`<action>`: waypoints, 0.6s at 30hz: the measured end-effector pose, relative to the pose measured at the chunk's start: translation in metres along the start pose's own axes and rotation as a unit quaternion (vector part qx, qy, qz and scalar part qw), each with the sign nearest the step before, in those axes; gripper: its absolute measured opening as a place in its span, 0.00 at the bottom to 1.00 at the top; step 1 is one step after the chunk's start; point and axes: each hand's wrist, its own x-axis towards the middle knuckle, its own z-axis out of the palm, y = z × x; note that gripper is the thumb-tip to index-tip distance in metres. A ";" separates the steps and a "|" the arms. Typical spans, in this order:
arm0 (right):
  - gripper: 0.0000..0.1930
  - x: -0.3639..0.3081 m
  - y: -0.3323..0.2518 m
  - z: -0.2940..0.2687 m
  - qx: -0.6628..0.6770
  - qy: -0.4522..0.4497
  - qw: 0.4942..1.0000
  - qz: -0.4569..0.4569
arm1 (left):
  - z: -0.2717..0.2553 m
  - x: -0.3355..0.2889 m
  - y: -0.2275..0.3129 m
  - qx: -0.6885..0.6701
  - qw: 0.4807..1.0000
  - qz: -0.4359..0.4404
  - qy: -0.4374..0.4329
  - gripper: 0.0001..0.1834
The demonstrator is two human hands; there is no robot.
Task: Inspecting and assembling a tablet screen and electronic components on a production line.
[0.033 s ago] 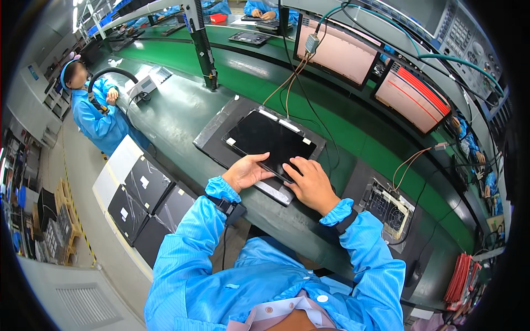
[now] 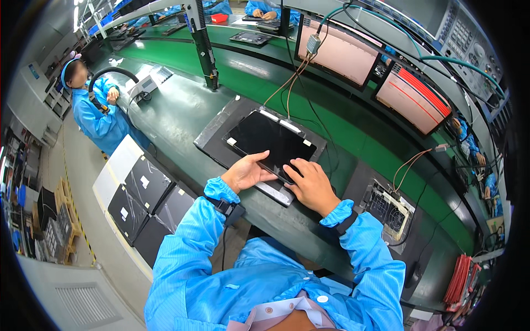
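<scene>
A black, glossy flat display panel (image 2: 265, 138) with small white tabs along its edges lies tilted across a dark flat fixture (image 2: 212, 144) on the bench. My left hand (image 2: 247, 173) grips the panel's near edge, thumb on top and fingers partly hidden beneath. At its near right corner, my right hand (image 2: 312, 186) curls over the edge with its fingertips on the dark surface; its thumb is partly hidden. A white strip (image 2: 270, 113) runs along the panel's far edge, close to thin brown cables (image 2: 298, 71).
To the right sits another fixture with an open frame (image 2: 391, 212) and a cable. Two monitors (image 2: 337, 49) stand beyond the bench. Several plastic-wrapped black panels (image 2: 148, 185) rest on a pale board at my left. A co-worker in blue (image 2: 99, 121) stands at far left, near a black post (image 2: 204, 55).
</scene>
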 end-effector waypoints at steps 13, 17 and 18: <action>0.32 -0.001 0.002 -0.001 -0.007 -0.045 0.998 0.051 | -0.035 -0.030 0.044 0.773 0.457 0.343 0.276 0.42; 0.32 -0.010 0.005 0.004 -0.046 -0.050 0.995 0.079 | -0.046 -0.001 0.067 0.775 0.505 0.281 0.256 0.54; 0.31 -0.011 0.006 0.008 -0.055 -0.046 0.995 0.066 | -0.045 0.002 0.068 0.776 0.505 0.284 0.249 0.54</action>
